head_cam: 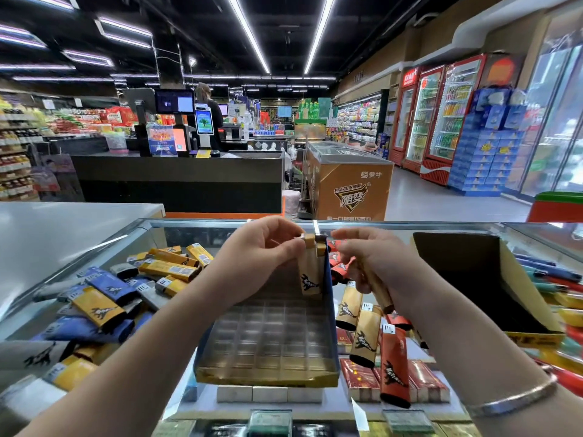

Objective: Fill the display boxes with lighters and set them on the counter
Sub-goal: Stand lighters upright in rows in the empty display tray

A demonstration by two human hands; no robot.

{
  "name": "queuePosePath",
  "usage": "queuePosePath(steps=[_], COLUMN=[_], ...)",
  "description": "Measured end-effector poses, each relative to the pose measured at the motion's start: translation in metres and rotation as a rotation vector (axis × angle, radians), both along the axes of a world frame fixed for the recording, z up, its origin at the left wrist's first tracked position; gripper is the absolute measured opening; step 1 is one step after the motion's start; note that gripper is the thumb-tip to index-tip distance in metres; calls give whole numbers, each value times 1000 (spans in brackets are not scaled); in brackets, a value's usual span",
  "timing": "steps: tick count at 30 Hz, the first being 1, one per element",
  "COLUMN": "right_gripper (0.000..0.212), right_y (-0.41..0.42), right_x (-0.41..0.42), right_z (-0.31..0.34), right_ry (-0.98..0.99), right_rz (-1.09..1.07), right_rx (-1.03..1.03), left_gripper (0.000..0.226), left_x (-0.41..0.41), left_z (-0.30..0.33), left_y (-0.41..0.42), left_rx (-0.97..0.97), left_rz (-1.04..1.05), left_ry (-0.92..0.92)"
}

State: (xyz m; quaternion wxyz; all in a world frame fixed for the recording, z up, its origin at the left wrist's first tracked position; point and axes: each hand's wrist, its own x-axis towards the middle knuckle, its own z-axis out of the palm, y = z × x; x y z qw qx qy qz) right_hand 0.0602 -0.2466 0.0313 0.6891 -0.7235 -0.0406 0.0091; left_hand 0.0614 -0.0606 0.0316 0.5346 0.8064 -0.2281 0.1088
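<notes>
Gold-coloured display box (268,342), its clear cell grid almost wholly vacant, stands on the glass counter (56,247) below both hands; filling has, by my judgement, barely begun. Well left of the grip, loose lighters (104,298) in yellow, blue and grey lie heaped and unsorted. Left hand (258,247) pinches the top of a tan lighter (310,275) standing at the tray's far right corner. Right hand (375,260) touches the same lighter's cap with its fingertips and clasps further tan lighters (377,293) in the palm. Just right of the grip more tan and red lighters (369,339) await. Further right, a second box (473,279) appears dark and unfilled. No box looks finished.
</notes>
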Motion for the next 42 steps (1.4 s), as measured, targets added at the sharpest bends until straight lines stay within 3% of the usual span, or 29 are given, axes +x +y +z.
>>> queuePosePath(steps=[7,13,21,24,27,29,35,39,42], right_gripper=[22,23,23,23,21,15,39,60,77], right_y=[4,4,5,5,5,7,-1,2,8], right_x=[2,2,3,3,2,2,2,-1,-5], right_z=[-5,-5,-7,-7,-6,-5,4,8,6], right_ry=[15,17,26,33,32,35,43,-49,-128], right_rz=[65,76,64,59,64,52,32,189,297], right_rx=[-49,-44,-51,-52,-43,8,307,335,258], left_gripper=[27,25,18,18,26,33,31,7,30], left_x=[-3,-2,-7,-4,-3,-2,-2,-9,-15], left_z=[-7,-11,-8,-8,-7,-8,-9,-5,-9], left_y=[-6,-8,-10,-10,-8,-6,-6,-9,-18], left_rx=[91,78,455,445,265,237,147,114,162], left_rz=[-19,-12,132,132,17,-6,1,6,-56], left_ry=[-133,-139,-443,-351,-126,-90,-128,-168,-138])
